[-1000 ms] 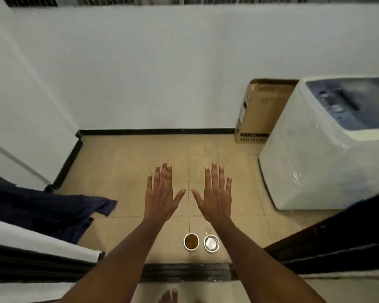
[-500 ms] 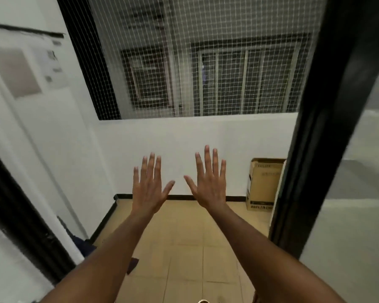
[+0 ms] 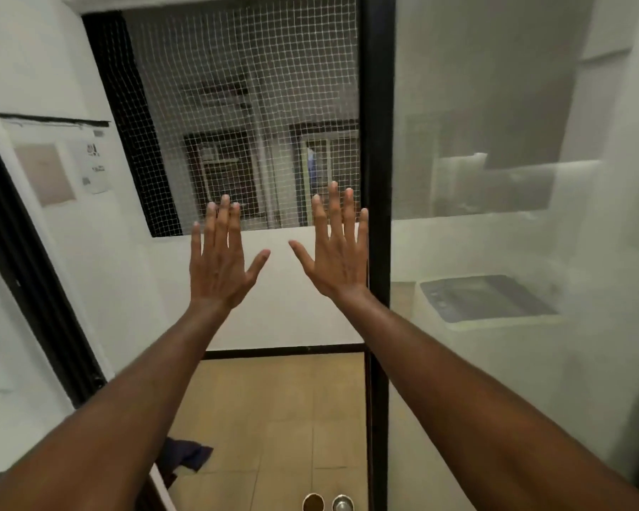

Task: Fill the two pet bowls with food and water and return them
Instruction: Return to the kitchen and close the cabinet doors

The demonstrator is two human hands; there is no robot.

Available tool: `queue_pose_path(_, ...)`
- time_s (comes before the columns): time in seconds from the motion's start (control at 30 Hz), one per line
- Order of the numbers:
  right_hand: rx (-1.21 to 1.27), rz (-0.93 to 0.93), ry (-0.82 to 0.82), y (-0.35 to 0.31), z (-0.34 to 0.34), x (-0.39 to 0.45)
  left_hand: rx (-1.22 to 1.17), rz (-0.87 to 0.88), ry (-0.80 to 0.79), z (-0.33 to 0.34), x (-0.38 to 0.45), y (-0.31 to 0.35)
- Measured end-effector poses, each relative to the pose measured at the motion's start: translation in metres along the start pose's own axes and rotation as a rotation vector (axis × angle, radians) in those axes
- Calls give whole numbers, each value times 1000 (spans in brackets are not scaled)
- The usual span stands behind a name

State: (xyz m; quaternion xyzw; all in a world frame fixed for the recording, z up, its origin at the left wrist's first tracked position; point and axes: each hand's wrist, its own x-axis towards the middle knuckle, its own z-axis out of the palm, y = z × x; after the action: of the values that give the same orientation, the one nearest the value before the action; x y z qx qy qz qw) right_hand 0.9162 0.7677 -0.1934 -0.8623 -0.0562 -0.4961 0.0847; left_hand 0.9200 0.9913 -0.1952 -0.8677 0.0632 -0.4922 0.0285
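I held my left hand (image 3: 220, 263) and my right hand (image 3: 338, 252) up in front of me at chest height, backs toward my face, fingers straight and spread, thumbs angled toward each other; neither held anything, and they stood apart with a gap between the thumbs; I judged the pose to be a plain show of empty hands, since nothing was left to carry. The two bowls sat on the tiled floor (image 3: 273, 418) at the very bottom of my view, side by side and just apart; the food bowl (image 3: 313, 503) on the left showed brown inside, and the water bowl (image 3: 342, 504) on the right looked silvery, though I could not tell its level. Both lay just left of the black door frame (image 3: 376, 178), near the threshold, where an animal could reach them; so the task looked finished to me. Beyond my fingers the netted window (image 3: 244, 105) filled the far wall; a washing machine (image 3: 487, 298) showed dimly through the glass panel (image 3: 532, 142) on my right; a dark cloth (image 3: 185, 455) lay on the floor at my left.
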Motion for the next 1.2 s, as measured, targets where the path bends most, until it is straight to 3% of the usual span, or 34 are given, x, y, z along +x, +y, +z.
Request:
queue_pose_path(0.27,-19,-6,122,88,-137,-12,32,33,116,-121,-1,109)
queue_pose_path(0.53,-99,-103,159,232,-264,-68,-47,46,124,-212,-26,270)
queue_pose_path(0.9,-315,43,225,415,-492,-129,-320,244,201,-336,-11,529)
queue_pose_path(1.2,-585,148,237,515,-686,-218,-560,345,264,-450,-52,713)
